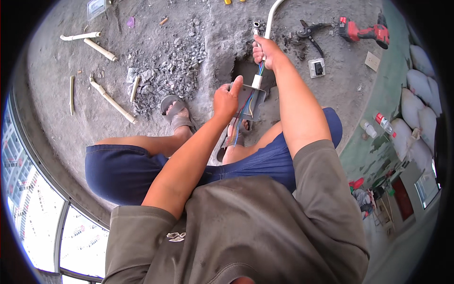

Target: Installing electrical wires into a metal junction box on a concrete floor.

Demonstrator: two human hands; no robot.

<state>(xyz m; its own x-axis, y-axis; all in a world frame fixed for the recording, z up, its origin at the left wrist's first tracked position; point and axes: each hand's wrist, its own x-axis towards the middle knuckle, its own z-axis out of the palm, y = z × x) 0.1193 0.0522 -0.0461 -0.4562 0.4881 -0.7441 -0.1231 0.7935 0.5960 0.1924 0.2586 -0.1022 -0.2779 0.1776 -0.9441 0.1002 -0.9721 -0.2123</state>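
My left hand (226, 100) grips the left side of a grey metal box (251, 106), thumb up. A short white fitting (257, 81) sits at its upper edge; coloured wires (239, 124) run from it through the box and dangle below. My right hand (266, 53) is closed around the lower part of a long white conduit (270, 21), just above where more coloured wires emerge toward the box. A rough recess (241, 71) in the dusty wall or floor surface lies behind the box, partly hidden.
Pliers (307, 33), a red drill (364, 33), a black-and-white switch piece (317, 67) and plate (371, 61) lie right. Pipe offcuts (112, 102) and rubble (161, 75) lie left. Sacks (418, 90) and bottles (385, 124) sit far right; windows (33, 199) curve along lower left.
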